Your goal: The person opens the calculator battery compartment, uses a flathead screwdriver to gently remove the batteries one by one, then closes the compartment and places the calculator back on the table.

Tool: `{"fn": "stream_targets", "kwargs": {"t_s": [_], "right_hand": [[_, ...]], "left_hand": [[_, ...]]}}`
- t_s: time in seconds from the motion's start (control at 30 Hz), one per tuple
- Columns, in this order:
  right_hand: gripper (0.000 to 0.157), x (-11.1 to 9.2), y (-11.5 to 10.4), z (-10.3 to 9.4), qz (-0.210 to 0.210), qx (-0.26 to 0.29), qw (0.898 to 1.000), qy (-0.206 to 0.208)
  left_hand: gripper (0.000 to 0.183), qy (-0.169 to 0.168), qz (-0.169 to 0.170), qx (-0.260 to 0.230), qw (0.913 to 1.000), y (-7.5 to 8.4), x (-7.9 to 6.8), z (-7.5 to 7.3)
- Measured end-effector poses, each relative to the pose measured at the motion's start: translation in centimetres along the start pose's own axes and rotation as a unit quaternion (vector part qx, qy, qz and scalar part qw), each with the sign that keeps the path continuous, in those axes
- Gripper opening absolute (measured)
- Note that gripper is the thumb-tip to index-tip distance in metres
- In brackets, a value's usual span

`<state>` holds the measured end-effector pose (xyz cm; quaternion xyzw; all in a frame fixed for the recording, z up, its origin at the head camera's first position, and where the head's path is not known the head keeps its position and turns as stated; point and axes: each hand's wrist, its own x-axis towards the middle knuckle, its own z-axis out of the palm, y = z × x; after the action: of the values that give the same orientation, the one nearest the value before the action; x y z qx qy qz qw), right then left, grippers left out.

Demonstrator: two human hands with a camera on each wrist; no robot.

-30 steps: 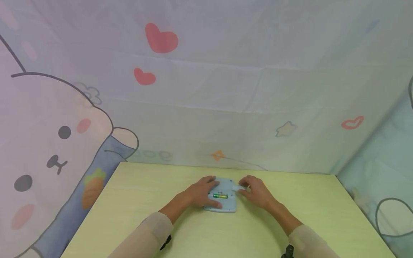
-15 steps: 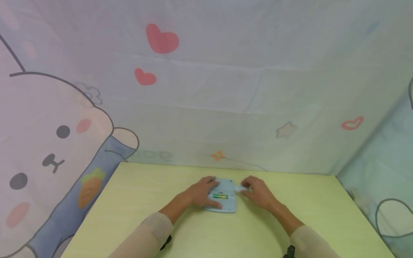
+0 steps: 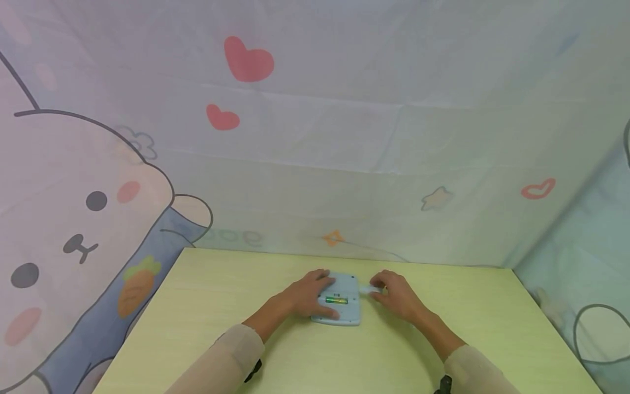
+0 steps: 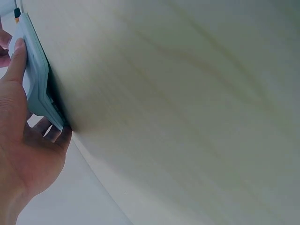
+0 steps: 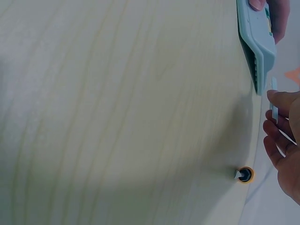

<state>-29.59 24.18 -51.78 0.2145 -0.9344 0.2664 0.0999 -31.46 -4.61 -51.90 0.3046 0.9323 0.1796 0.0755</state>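
Note:
A light blue calculator (image 3: 348, 314) lies back side up on the table, its battery slot uncovered. Inside the slot sits a green and yellow battery (image 3: 337, 300). My left hand (image 3: 307, 295) holds the calculator from its left side, thumb on the near part and fingers at the far part. Just off the calculator's right edge, my right hand (image 3: 397, 296) pinches a small pale blue battery cover (image 5: 274, 110) between thumb and fingers. In the right wrist view, a gap shows between the cover and the calculator.
A screwdriver (image 5: 244, 175) with an orange ring around its dark end is on the table near my right hand, in the right wrist view. The pale wooden table (image 3: 221, 284) ends at a printed cloth backdrop (image 3: 315, 137).
My right hand has shifted slightly right, drawing the battery cover away from the calculator's edge. My left hand and the calculator have stayed in place.

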Motion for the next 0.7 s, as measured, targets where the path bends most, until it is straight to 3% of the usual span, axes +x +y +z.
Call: {"fn": "stream_targets", "kwargs": {"t_s": [0.7], "right_hand": [[0.022, -0.39, 0.38, 0.44, -0.006, -0.017, 1.0, 0.002]], "left_hand": [[0.098, 0.006, 0.0, 0.006, 1.0, -0.21, 0.15, 0.24]]}}
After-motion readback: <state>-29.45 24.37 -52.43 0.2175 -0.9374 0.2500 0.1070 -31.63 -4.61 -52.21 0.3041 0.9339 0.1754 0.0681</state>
